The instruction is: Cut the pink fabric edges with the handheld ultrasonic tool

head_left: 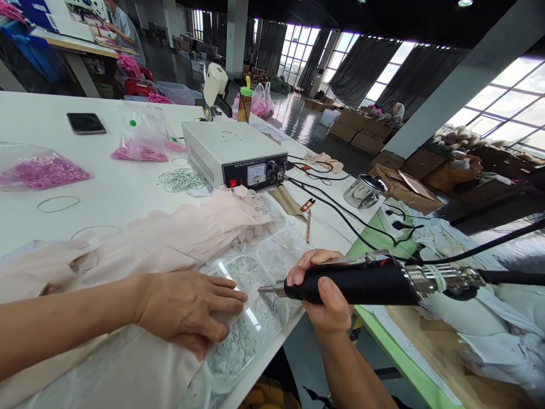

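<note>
My right hand is wrapped round a black handheld ultrasonic cutter, its metal tip pointing left. That tip meets the edge of a small strip of pale pink fabric on a scratched clear plate. Lying flat with fingers stretched out, my left hand presses the fabric just left of the tip. More of the pale pink fabric lies bunched behind my left wrist, and a sheer piece spreads beneath my forearm.
A white control box stands at the back, cabled to the cutter. Bags of pink pieces, a phone, green elastic bands and a metal canister lie around it. Cloth is piled right. A person sits far left.
</note>
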{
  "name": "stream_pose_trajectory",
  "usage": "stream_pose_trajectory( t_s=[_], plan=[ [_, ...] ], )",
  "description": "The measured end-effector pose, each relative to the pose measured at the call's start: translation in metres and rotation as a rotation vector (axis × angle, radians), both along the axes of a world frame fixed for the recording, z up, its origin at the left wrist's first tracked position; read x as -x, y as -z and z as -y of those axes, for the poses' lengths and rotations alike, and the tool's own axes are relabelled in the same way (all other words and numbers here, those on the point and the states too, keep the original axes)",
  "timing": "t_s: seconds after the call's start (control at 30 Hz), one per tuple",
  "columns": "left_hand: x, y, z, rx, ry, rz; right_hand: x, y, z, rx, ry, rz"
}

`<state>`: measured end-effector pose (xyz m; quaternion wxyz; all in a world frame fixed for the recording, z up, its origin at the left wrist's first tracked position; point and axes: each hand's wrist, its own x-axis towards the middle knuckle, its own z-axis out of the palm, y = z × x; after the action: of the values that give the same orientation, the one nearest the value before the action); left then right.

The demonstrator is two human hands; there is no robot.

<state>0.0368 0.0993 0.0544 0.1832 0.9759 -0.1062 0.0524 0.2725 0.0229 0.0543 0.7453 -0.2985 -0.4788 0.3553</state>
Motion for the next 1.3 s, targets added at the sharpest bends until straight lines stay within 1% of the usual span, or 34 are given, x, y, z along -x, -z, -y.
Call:
stream_pose_trajectory(
  t_s=[0.23, 0.4, 0.67, 1.0, 1.3],
  plan=[
    [-0.001, -0.005, -0.002, -0.043, 0.045, -0.026, 0.001, 0.001, -0.005, -0.048, -0.058, -0.078],
    [-0.001, -0.005, -0.002, -0.057, 0.037, -0.033, 0.001, -0.002, 0.0, -0.022, -0.079, -0.121],
    [0.0, -0.001, -0.001, -0.034, 0.017, 0.026, 0.009, -0.006, 0.014, 0.003, -0.189, -0.077],
    [0.002, 0.004, -0.001, -0.037, 0.005, 0.028, 0.017, -0.003, 0.014, 0.012, -0.219, -0.082],
    [0.002, 0.007, -0.002, -0.057, 0.033, 0.03, 0.018, -0.001, 0.014, 0.011, -0.243, -0.082]
  ],
)
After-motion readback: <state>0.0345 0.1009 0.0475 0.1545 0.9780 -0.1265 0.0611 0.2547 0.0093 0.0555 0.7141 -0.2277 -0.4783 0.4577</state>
